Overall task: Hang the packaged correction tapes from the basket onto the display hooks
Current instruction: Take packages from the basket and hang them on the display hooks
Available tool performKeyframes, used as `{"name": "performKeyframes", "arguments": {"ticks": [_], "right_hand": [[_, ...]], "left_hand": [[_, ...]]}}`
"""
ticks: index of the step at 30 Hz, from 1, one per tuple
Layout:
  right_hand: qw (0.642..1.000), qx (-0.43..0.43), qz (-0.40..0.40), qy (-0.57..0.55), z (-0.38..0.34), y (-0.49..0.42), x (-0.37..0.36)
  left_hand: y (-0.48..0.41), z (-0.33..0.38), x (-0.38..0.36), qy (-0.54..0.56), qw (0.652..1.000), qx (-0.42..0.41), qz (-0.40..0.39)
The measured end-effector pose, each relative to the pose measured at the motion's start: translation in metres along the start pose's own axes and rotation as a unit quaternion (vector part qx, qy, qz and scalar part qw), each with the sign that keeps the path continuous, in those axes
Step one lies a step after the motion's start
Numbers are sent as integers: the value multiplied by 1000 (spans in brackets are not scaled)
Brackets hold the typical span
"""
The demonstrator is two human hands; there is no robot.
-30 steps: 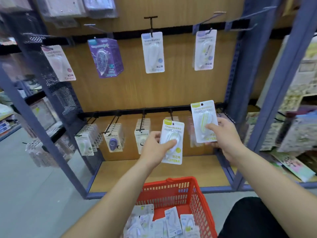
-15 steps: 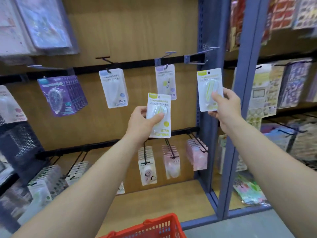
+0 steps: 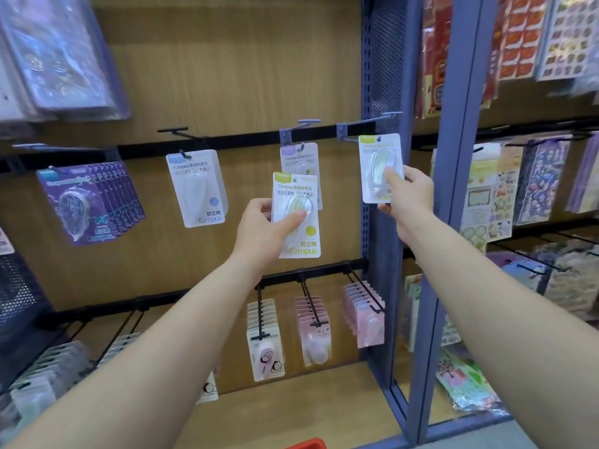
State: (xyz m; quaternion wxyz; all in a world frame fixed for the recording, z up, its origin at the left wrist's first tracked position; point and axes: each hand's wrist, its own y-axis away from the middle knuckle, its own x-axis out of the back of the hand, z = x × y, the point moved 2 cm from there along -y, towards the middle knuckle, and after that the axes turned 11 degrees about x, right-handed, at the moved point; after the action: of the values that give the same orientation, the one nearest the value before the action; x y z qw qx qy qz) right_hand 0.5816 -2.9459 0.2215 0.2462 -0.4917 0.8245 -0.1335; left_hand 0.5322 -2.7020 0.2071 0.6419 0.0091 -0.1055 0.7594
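Two in hand, neither confirmed hung. Right hand (image 3: 410, 196) pinching first pack (image 3: 377, 157) at the far-right hook (image 3: 369, 119) (seating unclear). Left hand (image 3: 259, 228) clamped on second pack (image 3: 298, 189), held mid-shelf, off any hook. Basket (image 3: 308, 443) rim only; contents unseen.

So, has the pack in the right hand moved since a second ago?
Yes, upward. The yellow-topped pack in the right hand was level with the lower rail; its top is now at the rightmost upper hook.
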Motion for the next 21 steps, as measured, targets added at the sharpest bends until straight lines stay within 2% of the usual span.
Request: {"name": "performKeyframes", "arguments": {"ticks": [6, 9, 10, 11, 13, 15, 16, 21], "right_hand": [[998, -21, -3, 51, 7, -13, -5], [965, -20, -26, 260, 10, -7, -7], [957, -1, -33, 289, 9, 4, -8], [961, 16, -55, 270, 8, 18, -11], [974, 14, -147, 169, 11, 52, -21], [965, -17, -245, 95, 11, 82, -33], [961, -30, -266, 65, 12, 91, -36], [970, -57, -237, -11, 16, 97, -34]], "left_hand": [[-7, -3, 1, -1, 1000, 4, -5], [-7, -5, 2, 1, 1000, 11, -7], [-7, -6, 2, 3, 1000, 15, -10], [-7, -7, 1, 8, 1000, 18, -13], [-6, -9, -2, 20, 999, 20, -18], [-6, -10, -6, 31, 999, 20, -16], [-6, -11, -8, 38, 999, 22, -13], [-6, -14, -16, 62, 997, 25, -37]]}}
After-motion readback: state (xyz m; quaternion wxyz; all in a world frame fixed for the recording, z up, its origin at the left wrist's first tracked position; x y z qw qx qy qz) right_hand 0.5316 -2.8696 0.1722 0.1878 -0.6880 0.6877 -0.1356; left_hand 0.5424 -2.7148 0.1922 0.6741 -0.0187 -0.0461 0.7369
